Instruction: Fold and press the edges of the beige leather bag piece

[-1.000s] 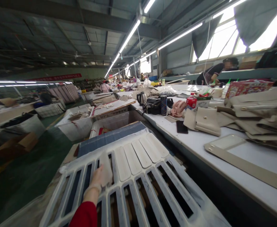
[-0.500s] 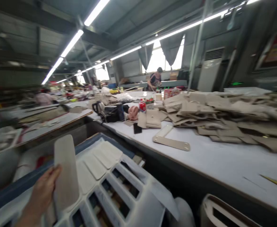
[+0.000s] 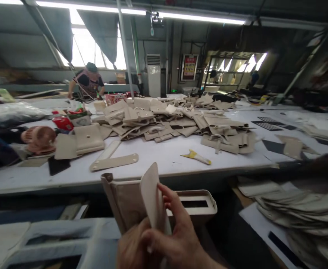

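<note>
Head view: shows right hand (image 3: 179, 235) grasping a thin, round-ended beige panel (image 3: 150, 194) between thumb and fingers, held nearly upright in front of the near edge of a white worktable (image 3: 164, 155). Shows left hand (image 3: 133, 243) with bent fingers near the lower end of the panel, partly covered by the right thumb; cannot tell whether closed on the panel or on the folded taupe piece (image 3: 128, 198) just behind. Note a box-shaped beige piece (image 3: 200, 212) with a dark slot, to the right of the panel. Record on the worktable a strap (image 3: 115, 163), yellow-handled snips (image 3: 196, 157) and a heap of beige pieces (image 3: 177, 125). Note a pale slotted rack (image 3: 96, 239) at lower left and stacked pieces (image 3: 292, 209) at lower right.
</note>
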Demonstrator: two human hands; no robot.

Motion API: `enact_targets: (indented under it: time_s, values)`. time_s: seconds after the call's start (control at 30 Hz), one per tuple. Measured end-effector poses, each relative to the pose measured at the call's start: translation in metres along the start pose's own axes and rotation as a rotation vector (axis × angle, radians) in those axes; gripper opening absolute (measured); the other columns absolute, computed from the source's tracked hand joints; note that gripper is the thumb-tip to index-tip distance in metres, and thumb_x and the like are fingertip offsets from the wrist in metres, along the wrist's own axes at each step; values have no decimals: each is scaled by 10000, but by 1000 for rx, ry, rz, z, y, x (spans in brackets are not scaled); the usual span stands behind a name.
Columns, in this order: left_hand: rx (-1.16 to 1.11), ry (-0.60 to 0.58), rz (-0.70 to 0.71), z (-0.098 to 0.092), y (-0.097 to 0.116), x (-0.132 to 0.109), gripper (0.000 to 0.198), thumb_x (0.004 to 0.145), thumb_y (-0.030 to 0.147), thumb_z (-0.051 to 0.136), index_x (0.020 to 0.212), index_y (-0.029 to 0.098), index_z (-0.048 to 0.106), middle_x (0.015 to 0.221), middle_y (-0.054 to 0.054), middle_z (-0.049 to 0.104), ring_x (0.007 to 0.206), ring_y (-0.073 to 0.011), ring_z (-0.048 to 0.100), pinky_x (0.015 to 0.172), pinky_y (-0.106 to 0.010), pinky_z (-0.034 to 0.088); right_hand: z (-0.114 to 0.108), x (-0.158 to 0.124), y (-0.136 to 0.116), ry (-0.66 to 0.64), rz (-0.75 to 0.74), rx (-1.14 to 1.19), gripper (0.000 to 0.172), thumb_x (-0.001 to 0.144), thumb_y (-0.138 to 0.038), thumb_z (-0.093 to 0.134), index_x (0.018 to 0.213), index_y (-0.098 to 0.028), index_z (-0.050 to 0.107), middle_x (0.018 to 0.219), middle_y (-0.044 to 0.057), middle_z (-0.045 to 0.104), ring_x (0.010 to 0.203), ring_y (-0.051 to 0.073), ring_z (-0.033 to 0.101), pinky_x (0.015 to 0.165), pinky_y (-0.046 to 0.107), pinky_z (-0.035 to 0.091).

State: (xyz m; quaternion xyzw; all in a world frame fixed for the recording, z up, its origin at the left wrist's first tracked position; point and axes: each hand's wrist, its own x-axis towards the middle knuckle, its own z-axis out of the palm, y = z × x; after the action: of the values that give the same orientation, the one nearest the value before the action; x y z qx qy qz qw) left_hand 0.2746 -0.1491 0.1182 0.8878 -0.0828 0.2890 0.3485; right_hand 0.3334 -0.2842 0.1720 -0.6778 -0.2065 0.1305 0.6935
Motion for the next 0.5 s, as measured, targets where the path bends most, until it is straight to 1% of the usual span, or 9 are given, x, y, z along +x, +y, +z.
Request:
enact_targets:
  time_s: [0.1,0.13,0.17,0.2,0.27,0.3,0.33,0.4,0.5]
  values:
    - [-73,-137,183,7,27,36,339,884,373,666,1196,291,564,901,-12,715,749,-188,702,616,-248,574,-52,7,-8,83,-187,-151,730,727,-274,776,1387,-340,471,1320,32,537,1171,243,545,1043,380,461]
    - [-53,-135,237,4,33,46,376,881,370,683,1225,290,558,949,-12,712,801,-180,699,670,-236,578,-68,10,-10,110,-236,-185,712,747,-296,779,1387,-346,472,1334,34,531,1186,245,539,1055,390,452]
    - [-5,-69,272,-1,38,54,411,869,339,708,1250,295,558,988,-9,703,853,-175,691,740,-230,577,-84,14,-12,135,-272,-207,702,760,-321,784,1389,-344,473,1343,41,530,1191,249,539,1049,397,456]
    - [65,51,282,-6,41,61,465,858,289,726,1288,306,548,1043,-11,688,917,-176,677,828,-240,565,-98,18,-14,162,-302,-222,691,770,-344,785,1388,-335,478,1345,53,532,1195,255,539,1035,402,466]
    - [199,319,220,-16,39,75,619,827,239,751,1381,329,490,1223,-33,624,1109,-218,617,1005,-325,507,-121,25,-17,211,-353,-241,695,775,-367,788,1395,-316,478,1343,76,534,1199,266,533,1003,410,485]
    - [222,380,163,-20,35,82,696,806,271,772,1419,339,450,1347,-45,555,1230,-257,550,1076,-391,463,-130,29,-18,224,-383,-249,703,771,-373,793,1397,-307,480,1339,84,533,1198,269,530,991,412,490]
    - [196,376,111,-22,29,88,770,790,329,785,1456,339,401,1462,-52,462,1327,-294,469,1119,-446,424,-137,33,-19,229,-411,-261,707,767,-377,797,1395,-302,483,1334,89,532,1199,270,526,987,414,491]
    - [43,255,0,-21,16,100,852,788,411,771,1503,346,312,1568,-50,343,1392,-321,403,1136,-500,406,-145,39,-18,231,-456,-295,705,760,-383,805,1387,-298,493,1328,90,527,1200,267,523,990,412,487]
    - [-217,105,-178,-11,-4,108,813,816,371,740,1500,361,302,1391,-55,569,1212,-265,596,1061,-455,485,-149,49,-9,231,-481,-373,700,757,-385,810,1379,-299,501,1329,91,511,1208,264,517,1001,405,482]
